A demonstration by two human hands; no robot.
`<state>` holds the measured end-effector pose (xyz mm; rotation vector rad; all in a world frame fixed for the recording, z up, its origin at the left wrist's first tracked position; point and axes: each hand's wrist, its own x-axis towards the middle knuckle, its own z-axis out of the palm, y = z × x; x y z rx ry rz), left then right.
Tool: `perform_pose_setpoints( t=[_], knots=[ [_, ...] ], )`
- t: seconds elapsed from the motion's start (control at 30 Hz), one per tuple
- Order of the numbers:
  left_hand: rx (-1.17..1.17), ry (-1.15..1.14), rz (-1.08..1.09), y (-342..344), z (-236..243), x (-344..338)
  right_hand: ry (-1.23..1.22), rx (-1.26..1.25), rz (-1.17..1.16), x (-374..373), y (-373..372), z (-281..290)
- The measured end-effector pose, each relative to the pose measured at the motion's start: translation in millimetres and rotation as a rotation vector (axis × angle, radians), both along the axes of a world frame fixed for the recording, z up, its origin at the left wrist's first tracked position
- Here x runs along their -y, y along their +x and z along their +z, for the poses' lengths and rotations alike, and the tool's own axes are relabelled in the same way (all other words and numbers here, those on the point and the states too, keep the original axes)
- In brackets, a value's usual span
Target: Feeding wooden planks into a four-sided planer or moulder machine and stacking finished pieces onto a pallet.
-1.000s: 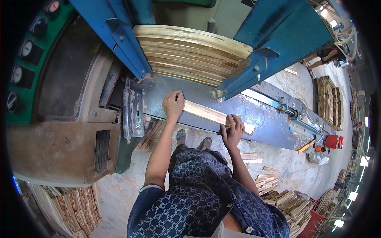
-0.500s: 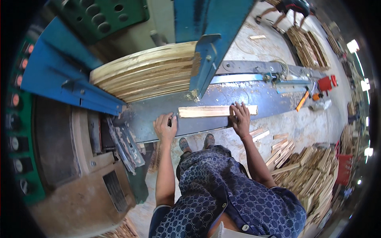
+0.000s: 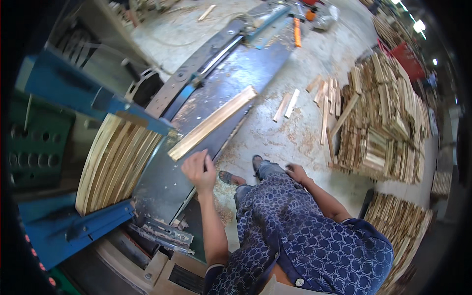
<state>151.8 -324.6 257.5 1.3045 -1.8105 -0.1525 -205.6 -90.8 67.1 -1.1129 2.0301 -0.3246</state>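
Observation:
A pale wooden strip [image 3: 214, 123] lies aslant on the dark metal machine bed [image 3: 157, 189]. Just off its near end is my left hand [image 3: 199, 171], fingers curled in and not touching the strip. Something dark shows between its thumb and forefinger, too small to name. My right hand [image 3: 297, 173] hangs beside my thigh, away from the bed, with fingers loosely apart and nothing visible in them. To the left of the strip, a stack of wooden strips [image 3: 115, 164] stands between a blue metal bracket [image 3: 78, 223] and another blue guide [image 3: 98, 98].
Big piles of wooden strips [image 3: 378, 118] stand on the floor to the right, with several loose pieces [image 3: 324, 96] beside them. An orange-handled tool [image 3: 297, 32] rests at the bed's far end. A metal rail [image 3: 196, 64] runs along the bed's far side. Sawdust lies scattered about.
My view has swung to the right. My right hand has let go of the wooden strip and dropped back beside my thigh. My left hand stays near the strip's end.

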Motion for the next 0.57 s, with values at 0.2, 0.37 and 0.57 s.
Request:
perform_pose_setpoints(
  t=[0.2, 0.37, 0.57],
  knots=[
    [-0.117, 0.201, -0.595, -138.4, -12.0, -3.8, 0.4, 0.03, -0.289, -185.6, -37.0, -74.7],
    [0.109, 0.601, -0.686, -180.1, -127.1, -87.1, 0.055, 0.123, -0.688, -238.3, -43.9, -80.6],
    [0.29, 1.113, -0.878, -296.7, -251.8, -242.6, -0.066, 0.44, -1.189, -408.9, -78.1, -84.4]
  ],
)
